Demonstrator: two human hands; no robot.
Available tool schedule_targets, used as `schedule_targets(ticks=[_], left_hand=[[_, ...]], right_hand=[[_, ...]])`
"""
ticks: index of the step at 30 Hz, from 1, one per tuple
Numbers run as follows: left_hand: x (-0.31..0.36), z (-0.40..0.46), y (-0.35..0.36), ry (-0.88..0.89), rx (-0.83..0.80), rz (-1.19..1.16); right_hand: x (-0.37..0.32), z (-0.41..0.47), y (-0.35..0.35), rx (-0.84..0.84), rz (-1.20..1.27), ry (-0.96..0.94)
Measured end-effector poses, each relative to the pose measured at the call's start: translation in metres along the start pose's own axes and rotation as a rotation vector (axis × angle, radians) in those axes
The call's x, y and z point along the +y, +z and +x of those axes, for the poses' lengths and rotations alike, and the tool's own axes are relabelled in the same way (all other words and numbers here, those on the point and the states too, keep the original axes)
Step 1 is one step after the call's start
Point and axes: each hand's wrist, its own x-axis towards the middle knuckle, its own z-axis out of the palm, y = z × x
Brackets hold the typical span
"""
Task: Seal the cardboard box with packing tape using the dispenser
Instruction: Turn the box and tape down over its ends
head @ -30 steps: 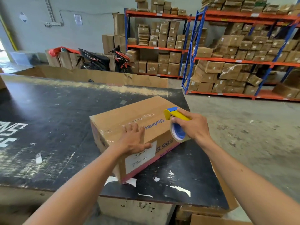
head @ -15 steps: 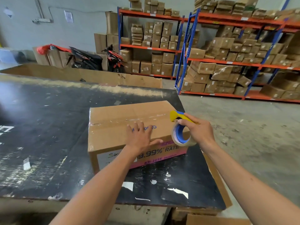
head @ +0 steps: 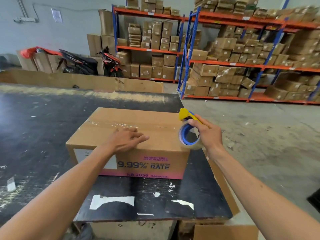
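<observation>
A brown cardboard box [head: 149,118] with a pink printed band sits on the black table [head: 43,122], its long printed side facing me. Clear tape runs along its top seam. My left hand [head: 126,140] lies flat on the box top near the front edge, fingers spread. My right hand [head: 207,134] grips a yellow and blue tape dispenser [head: 187,130] with a clear tape roll, held at the box's right end by the top edge.
The table's right edge [head: 223,187] drops off just right of the box, with grey concrete floor [head: 259,135] beyond. Cardboard sheets [head: 86,80] stand behind the table. Racks full of cartons [head: 225,54] and a motorbike [head: 90,63] stand at the back.
The box has turned under my left hand, so its long printed side now faces me squarely. My right hand with the dispenser stayed at the box's right end.
</observation>
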Motion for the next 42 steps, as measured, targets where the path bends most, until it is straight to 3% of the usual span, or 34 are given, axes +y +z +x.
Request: schedule_targets(ticks=[2, 6, 9, 12, 15, 20, 23, 27, 30, 42], left_hand=[[0.05, 0.012, 0.02, -0.098, 0.081, 0.038], [0.151, 0.04, 0.064, -0.255, 0.003, -0.04], [0.172, 0.052, 0.077, -0.34, 0.0, 0.047], [0.163, 0.048, 0.08, -0.294, 0.021, 0.101], [0.135, 0.032, 0.071, -0.107, 0.007, 0.09], [0.052, -0.004, 0.023, 0.252, -0.24, 0.098], [0.045, -0.003, 0.011, 0.181, -0.314, 0.143], [0.083, 0.0, 0.047, 0.052, -0.133, 0.174], [0.083, 0.003, 0.053, 0.12, -0.085, 0.236], [0.009, 0.003, 0.023, 0.338, -0.158, 0.17]], right_hand=[[-0.008, 0.003, -0.003, 0.054, 0.046, 0.01], [-0.014, 0.009, -0.009, 0.118, 0.036, 0.02], [-0.009, 0.011, -0.018, 0.121, -0.014, 0.015], [-0.004, 0.01, -0.023, 0.124, -0.028, 0.017], [0.003, 0.009, -0.021, 0.113, -0.016, 0.027], [0.007, 0.008, -0.008, 0.058, -0.022, 0.017], [0.008, 0.007, 0.002, 0.012, -0.017, 0.01], [0.008, 0.002, 0.01, -0.007, -0.027, -0.007], [0.007, 0.0, 0.01, -0.031, -0.03, -0.018], [0.002, -0.015, -0.003, -0.13, -0.071, -0.038]])
